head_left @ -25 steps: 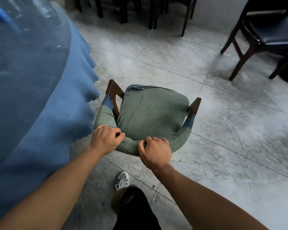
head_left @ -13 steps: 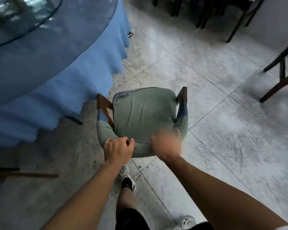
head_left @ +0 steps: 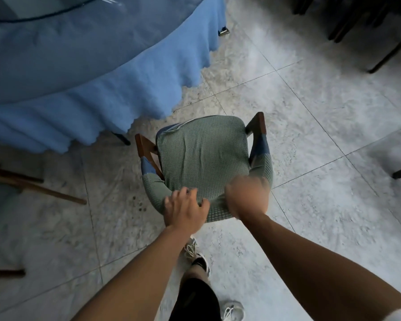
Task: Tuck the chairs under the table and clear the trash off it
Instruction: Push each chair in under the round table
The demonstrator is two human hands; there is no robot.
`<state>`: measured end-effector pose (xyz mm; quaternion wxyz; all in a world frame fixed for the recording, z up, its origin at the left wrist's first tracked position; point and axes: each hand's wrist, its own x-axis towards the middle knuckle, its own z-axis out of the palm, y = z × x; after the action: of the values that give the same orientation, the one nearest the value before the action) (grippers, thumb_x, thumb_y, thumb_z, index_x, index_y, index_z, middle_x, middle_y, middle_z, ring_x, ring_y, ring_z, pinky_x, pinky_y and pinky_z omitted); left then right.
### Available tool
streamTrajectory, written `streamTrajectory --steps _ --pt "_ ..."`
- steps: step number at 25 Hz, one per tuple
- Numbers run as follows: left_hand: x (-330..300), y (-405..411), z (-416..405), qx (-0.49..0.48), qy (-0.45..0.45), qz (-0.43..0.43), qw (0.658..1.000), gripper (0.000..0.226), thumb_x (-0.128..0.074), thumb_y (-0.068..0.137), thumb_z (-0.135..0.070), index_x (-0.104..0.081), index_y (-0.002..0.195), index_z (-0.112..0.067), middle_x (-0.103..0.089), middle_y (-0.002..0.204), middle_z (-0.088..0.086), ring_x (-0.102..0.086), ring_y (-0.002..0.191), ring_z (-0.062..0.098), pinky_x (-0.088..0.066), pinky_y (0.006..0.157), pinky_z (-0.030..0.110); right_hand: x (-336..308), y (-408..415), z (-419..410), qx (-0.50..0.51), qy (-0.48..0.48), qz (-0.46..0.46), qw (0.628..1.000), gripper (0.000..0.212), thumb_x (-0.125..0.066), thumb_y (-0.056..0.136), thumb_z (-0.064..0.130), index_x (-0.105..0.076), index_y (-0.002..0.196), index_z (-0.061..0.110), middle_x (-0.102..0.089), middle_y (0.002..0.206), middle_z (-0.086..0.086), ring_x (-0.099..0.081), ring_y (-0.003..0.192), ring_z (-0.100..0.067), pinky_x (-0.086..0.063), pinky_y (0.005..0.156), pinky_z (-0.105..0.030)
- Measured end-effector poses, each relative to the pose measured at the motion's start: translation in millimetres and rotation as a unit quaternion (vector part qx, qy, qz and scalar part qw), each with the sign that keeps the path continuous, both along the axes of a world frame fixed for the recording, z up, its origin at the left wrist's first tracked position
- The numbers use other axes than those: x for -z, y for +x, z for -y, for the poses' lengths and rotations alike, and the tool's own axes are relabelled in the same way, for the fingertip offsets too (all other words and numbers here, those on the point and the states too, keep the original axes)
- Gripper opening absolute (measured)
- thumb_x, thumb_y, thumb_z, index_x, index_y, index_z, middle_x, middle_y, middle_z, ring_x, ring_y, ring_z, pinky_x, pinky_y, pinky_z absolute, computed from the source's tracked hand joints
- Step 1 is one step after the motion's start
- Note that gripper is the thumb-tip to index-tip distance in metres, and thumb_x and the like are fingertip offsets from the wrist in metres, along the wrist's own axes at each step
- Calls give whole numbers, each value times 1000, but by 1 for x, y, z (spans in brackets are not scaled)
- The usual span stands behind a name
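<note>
Chair (head_left: 204, 156) tuck step: left hand (head_left: 184, 208) grips backrest, right hand (head_left: 247, 199) blurred, grip unclear; next push toward table (head_left: 97, 66)

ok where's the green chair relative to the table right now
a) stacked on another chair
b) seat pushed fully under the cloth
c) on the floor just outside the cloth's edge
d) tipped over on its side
c: the chair stands upright on the floor with its whole seat clear of the blue cloth, while the left hand and the blurred right hand are on its backrest.
</note>
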<state>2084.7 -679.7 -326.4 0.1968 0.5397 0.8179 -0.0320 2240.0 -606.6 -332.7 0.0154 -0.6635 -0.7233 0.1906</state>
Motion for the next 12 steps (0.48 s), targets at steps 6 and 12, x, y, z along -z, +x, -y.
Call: streamTrajectory --steps 6,12 --pt "5 3 -67 -8 9 27 1000 71 -25 88 -53 -47 149 -26 -41 158 5 -30 148 23 -7 124 56 0 4 -80 -145 15 21 989 48 -30 91 48 -67 110 24 -62 120 -3 -47 127 -30 -17 124 -54" --pt "8 2 -151 -59 43 41 997 74 -27 88 -55 -34 157 -28 -35 163 3 -25 152 22 -8 125 54 1 -5 -184 -189 31 7 982 51 -31 90 53 -62 121 27 -58 128 0 -45 131 -27 -17 125 -50"
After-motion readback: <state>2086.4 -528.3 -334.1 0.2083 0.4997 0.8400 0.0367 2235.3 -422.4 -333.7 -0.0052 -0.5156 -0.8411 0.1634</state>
